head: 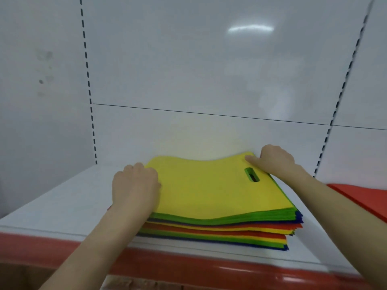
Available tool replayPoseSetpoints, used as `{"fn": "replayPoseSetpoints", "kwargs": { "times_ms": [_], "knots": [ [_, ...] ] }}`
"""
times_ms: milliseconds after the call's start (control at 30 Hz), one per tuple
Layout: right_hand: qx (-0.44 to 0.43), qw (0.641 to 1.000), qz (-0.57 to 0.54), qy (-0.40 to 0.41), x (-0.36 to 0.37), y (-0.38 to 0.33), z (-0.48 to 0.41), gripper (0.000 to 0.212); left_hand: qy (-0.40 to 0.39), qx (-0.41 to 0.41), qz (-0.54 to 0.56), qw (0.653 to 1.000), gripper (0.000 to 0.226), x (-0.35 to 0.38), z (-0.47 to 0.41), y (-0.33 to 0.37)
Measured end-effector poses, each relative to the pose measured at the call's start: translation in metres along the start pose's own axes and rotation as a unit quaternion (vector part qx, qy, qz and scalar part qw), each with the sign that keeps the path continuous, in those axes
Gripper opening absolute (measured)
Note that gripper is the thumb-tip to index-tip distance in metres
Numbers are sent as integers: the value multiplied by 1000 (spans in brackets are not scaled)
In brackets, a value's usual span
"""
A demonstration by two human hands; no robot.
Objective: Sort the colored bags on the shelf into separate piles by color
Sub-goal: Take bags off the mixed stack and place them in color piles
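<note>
The sorting looks to be only just getting going. At the shelf [62, 206], the left hand [135, 185] and right hand [274, 160] are curling their fingers [254, 161] round opposite edges of the yellow bag [209, 189], which is lying on top of a thick mixed stack [219, 229] of green, blue, red and yellow. Part of a red pile [360, 197] is showing to the right, and nearly everything still seems to need separating.
</note>
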State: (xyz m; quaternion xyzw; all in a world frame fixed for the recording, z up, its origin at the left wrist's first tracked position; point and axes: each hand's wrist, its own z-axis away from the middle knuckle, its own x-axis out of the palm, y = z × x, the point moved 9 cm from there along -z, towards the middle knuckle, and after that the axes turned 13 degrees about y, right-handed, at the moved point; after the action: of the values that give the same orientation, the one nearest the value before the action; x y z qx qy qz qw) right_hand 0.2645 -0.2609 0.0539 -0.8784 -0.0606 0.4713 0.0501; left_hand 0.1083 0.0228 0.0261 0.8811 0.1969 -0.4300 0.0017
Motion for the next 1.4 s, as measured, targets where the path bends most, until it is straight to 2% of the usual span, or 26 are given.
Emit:
{"fn": "replayPoseSetpoints", "kwargs": {
  "times_ms": [167,400,533,633,767,900,1000,1233,1400],
  "knots": [
    [-6,1000,13,-26,6,-4,2,45,-31,-29,9,999,30,8,1,0],
    [-104,982,154,44,-7,-30,5,39,-60,-63,-19,996,51,15,1,-11],
    [-159,968,175,89,-13,-42,9,22,-75,-80,-6,994,58,20,3,-19],
    [-145,975,125,114,-24,-45,10,34,-71,-96,22,993,54,20,6,-27],
    [-88,985,-27,143,-42,-47,15,26,-27,-112,40,993,42,13,13,-41],
    [-40,972,-164,164,-58,-47,25,27,33,-124,79,989,31,0,21,-56],
    [-10,955,-234,180,-69,-41,33,25,99,-146,173,969,24,-11,26,-64],
    [60,927,-289,233,-101,11,55,24,123,-159,273,941,22,-36,34,-46],
    [100,918,-275,267,-135,80,81,23,134,-115,320,931,11,-66,38,6]
  ]
}}
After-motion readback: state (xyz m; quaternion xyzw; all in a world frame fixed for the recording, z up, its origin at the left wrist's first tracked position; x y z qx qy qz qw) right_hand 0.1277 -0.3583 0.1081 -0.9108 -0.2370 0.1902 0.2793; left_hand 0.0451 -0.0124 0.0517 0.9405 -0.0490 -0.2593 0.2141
